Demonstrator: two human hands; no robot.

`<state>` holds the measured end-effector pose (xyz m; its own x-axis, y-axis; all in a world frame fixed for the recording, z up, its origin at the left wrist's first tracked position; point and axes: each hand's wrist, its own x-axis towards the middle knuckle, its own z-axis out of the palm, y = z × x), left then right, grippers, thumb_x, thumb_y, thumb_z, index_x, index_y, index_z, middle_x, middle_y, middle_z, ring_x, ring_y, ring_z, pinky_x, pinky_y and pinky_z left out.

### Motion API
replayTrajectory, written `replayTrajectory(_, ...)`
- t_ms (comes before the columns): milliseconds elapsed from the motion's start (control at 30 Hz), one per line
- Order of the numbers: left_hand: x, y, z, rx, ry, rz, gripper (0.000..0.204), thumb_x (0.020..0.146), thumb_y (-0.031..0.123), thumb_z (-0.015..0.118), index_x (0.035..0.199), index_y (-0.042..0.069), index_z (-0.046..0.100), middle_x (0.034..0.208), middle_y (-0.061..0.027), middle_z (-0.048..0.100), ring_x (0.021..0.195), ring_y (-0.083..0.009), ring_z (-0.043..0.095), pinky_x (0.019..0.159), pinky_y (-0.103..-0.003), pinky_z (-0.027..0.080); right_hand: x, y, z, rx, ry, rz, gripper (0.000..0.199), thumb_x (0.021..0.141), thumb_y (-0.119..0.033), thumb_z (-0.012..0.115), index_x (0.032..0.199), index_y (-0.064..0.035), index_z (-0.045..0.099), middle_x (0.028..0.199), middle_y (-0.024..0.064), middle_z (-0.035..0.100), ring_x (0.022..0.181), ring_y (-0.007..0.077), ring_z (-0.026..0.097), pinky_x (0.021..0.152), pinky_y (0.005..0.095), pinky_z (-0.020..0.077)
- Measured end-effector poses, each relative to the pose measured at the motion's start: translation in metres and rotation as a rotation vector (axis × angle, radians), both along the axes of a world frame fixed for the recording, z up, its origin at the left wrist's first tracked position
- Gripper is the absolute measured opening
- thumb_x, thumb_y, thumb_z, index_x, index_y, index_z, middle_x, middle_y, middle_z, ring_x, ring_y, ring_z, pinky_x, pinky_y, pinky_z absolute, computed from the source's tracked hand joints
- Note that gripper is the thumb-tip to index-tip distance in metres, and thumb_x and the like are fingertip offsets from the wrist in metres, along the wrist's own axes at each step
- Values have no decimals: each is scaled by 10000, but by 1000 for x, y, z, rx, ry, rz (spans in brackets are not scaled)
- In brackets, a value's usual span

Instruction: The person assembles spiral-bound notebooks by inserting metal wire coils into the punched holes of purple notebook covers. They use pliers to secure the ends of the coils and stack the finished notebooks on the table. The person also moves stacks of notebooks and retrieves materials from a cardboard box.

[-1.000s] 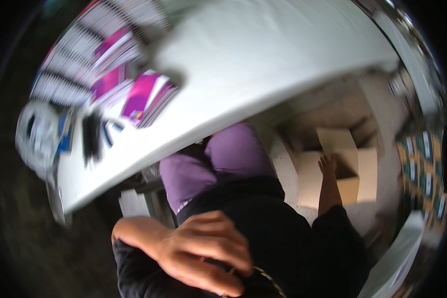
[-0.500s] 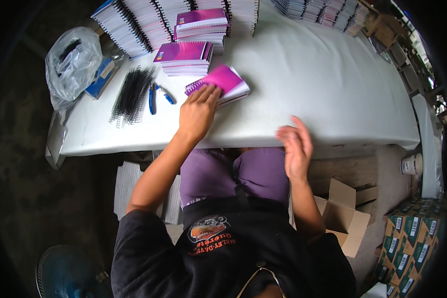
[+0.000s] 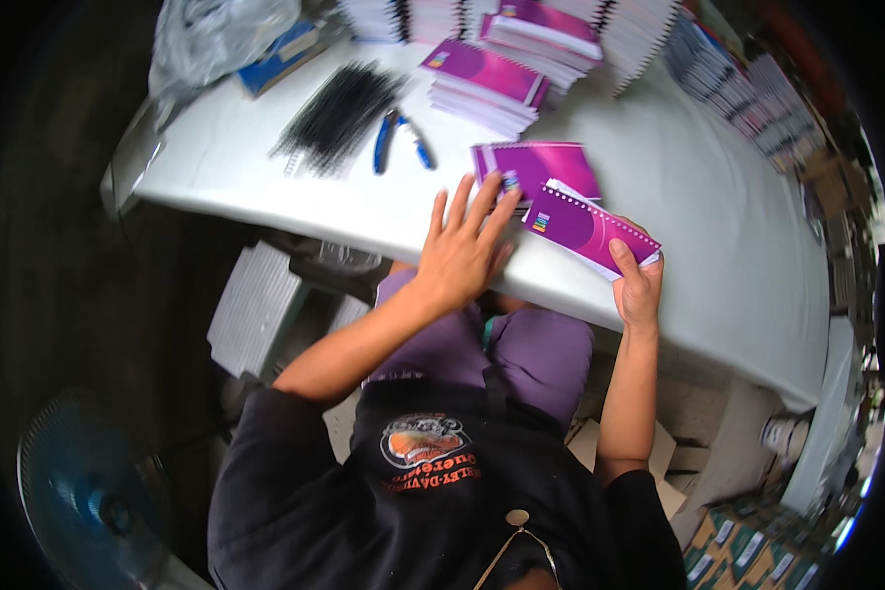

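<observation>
White tabletop (image 3: 295, 187) carries stacked booklets. Right hand (image 3: 639, 290) pinches a purple spiral-bound notebook (image 3: 590, 228) at the near edge, keeping it steady; left hand (image 3: 462, 251), fingers spread, presses beside a second purple notebook (image 3: 541, 167).

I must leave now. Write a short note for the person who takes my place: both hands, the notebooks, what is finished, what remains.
Left hand: open, flat at the table edge, fingertips on the flat purple notebook.
Right hand: grips the second purple notebook, tilted, spiral edge up.
Done: bound notebooks stacked at the far edge.
Left: black binding coils and blue pliers lie unused.
</observation>
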<state>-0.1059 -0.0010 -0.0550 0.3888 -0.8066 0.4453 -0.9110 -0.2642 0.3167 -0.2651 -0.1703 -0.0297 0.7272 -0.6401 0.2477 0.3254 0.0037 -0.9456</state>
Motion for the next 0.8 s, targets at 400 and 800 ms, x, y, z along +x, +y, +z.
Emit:
replayTrajectory(400,9,15,18,-363,1167,-268,479,713,-28,537,1180,2,437,1129,-122,484,1126,-204,436,966,-350,340,39,36,-6,-131,62,233,264,807,-93,654,1031,32,589,939,67,629,868,110,564,801,229,436)
replayTrajectory(800,189,13,23,124,-213,723,517,833,450,557,1147,42,500,1074,-176,545,1013,-333,519,830,-446,419,38,36,-16,-151,216,225,244,826,-68,641,1054,18,632,927,66,667,825,92,572,771,225,466)
